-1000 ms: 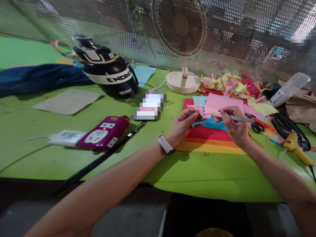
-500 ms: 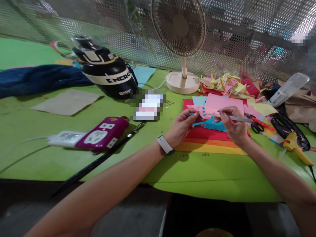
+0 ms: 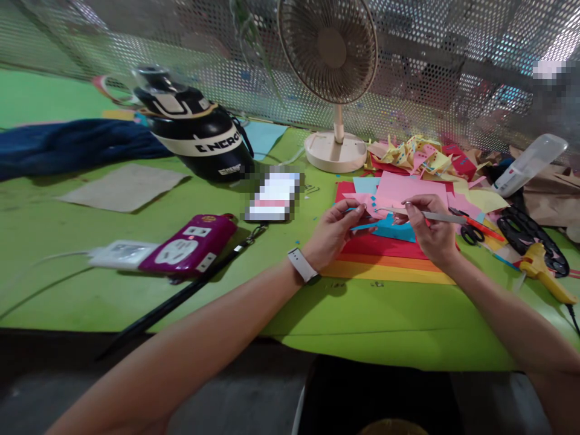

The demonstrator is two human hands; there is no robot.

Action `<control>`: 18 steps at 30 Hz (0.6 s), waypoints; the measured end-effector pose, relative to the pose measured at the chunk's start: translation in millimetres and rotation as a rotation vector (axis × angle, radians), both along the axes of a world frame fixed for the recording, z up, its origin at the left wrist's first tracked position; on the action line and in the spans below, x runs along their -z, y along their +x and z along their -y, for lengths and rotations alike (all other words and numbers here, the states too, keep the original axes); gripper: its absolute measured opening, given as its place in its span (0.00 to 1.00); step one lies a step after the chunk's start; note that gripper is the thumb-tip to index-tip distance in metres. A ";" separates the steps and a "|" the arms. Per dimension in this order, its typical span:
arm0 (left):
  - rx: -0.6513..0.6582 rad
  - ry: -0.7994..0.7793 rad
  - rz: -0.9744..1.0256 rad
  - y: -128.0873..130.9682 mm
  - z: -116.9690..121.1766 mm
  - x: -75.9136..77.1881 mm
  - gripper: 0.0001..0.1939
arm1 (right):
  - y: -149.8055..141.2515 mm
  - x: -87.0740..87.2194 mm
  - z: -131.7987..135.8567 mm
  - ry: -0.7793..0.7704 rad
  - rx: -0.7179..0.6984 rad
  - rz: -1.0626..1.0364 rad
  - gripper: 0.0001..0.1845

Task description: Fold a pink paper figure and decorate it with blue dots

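Observation:
Between thumb and fingers, my left hand (image 3: 331, 234) pinches a small pink piece of paper (image 3: 361, 198) with tiny blue squares (image 3: 374, 200) on it. My right hand (image 3: 434, 237) is closed on metal tweezers (image 3: 441, 217), whose tips point left, close to the blue squares. Whether the tips touch the paper I cannot tell. Below both hands lies a stack of coloured sheets: pink (image 3: 412, 188), blue (image 3: 393, 228), red (image 3: 385, 246) and yellow-orange (image 3: 389, 270).
Scissors (image 3: 473, 232), a yellow glue gun (image 3: 546, 272), a clear bottle (image 3: 530, 166) and paper scraps (image 3: 419, 154) lie to the right. A fan (image 3: 336, 151) stands behind. Leftward are a phone (image 3: 274, 196), a purple power strip (image 3: 188, 244) and a big black bottle (image 3: 202, 142).
Both hands keep nearly the same place, still holding the pink paper and the tweezers. The tweezers' tips have shifted only very slightly near the blue squares.

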State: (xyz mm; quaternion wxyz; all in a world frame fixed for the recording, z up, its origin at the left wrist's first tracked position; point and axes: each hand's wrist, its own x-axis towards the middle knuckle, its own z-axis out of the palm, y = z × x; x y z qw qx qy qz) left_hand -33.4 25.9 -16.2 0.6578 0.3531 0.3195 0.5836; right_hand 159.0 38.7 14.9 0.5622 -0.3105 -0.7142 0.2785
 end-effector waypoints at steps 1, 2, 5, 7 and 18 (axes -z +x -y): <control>-0.001 0.001 0.000 0.2 0.1 0.1 0.13 | -0.5 -0.5 0.4 0.001 -0.004 0.009 0.10; -0.003 0.002 0.001 0.4 0.1 0.2 0.14 | -0.9 -1.1 0.8 0.001 -0.006 0.018 0.10; -0.003 0.008 0.000 0.6 -0.1 0.9 0.15 | -1.3 -2.0 1.2 -0.003 -0.011 0.029 0.11; 0.001 0.011 -0.004 0.5 -0.2 1.1 0.16 | -1.0 -2.1 1.0 -0.009 -0.021 0.020 0.11; 0.004 0.015 0.033 0.3 0.8 -0.3 0.15 | 0.6 -3.9 0.7 0.011 0.018 -0.002 0.12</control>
